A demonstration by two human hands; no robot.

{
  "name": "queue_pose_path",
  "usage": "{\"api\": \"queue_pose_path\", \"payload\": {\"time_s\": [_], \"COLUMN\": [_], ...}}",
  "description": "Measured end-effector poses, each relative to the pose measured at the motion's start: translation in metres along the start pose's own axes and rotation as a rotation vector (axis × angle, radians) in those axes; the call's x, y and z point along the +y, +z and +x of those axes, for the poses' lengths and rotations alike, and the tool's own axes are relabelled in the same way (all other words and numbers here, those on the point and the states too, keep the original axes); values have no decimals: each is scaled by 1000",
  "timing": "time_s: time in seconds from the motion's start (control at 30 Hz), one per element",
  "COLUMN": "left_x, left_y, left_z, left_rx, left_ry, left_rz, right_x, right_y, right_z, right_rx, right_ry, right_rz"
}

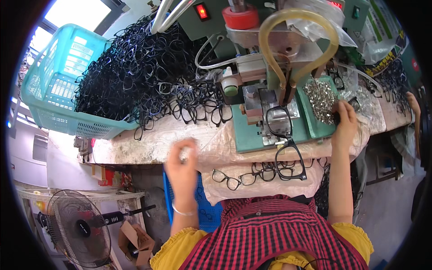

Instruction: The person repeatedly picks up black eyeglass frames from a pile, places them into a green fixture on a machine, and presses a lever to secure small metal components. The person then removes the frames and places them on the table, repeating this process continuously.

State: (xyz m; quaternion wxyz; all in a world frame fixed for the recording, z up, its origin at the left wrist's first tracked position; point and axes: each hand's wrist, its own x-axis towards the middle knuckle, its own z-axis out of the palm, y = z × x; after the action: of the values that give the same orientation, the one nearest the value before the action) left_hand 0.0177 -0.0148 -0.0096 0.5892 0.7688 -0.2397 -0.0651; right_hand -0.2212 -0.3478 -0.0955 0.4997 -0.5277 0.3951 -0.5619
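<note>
Eyeglass frame (black, round-rimmed), right hand at glittery metallic bits.

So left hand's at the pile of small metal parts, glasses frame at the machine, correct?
Wrong hand: in the head view, the right hand is at the pile of small metal parts. The glasses frame is at the machine.

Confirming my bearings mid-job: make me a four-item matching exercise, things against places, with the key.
1. Teal perforated plastic basket
2. Small silvery metal pieces
3. Black round-caged fan
4. Largest-looking black glasses frame

A. Beside the right hand
B. At the grey metal fixture
C. Upper left, holding heaped dark eyeglass frames
D. Lower left of the view

Pairs: 1-C; 2-A; 3-D; 4-B
</note>
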Motion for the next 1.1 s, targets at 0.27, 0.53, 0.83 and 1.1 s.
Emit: {"api": "queue_pose_path", "payload": {"time_s": [0.27,0.53,0.83,1.1], "left_x": [-62,-103,-57,-62], "left_y": [3,-5,24,82], "left_z": [189,177,156,56], "left_rx": [269,396,116,-31], "left_ry": [652,772,205,-355], "left_rz": [891,906,-168,-514], "right_x": [-16,-27,-102,-77], "right_y": [64,-36,45,99], "right_z": [4,-34,-44,-50], "right_rx": [-222,-96,-443,-399], "right_ry": [-79,-350,-398,-107], "right_rz": [-68,-577,-255,80]}}
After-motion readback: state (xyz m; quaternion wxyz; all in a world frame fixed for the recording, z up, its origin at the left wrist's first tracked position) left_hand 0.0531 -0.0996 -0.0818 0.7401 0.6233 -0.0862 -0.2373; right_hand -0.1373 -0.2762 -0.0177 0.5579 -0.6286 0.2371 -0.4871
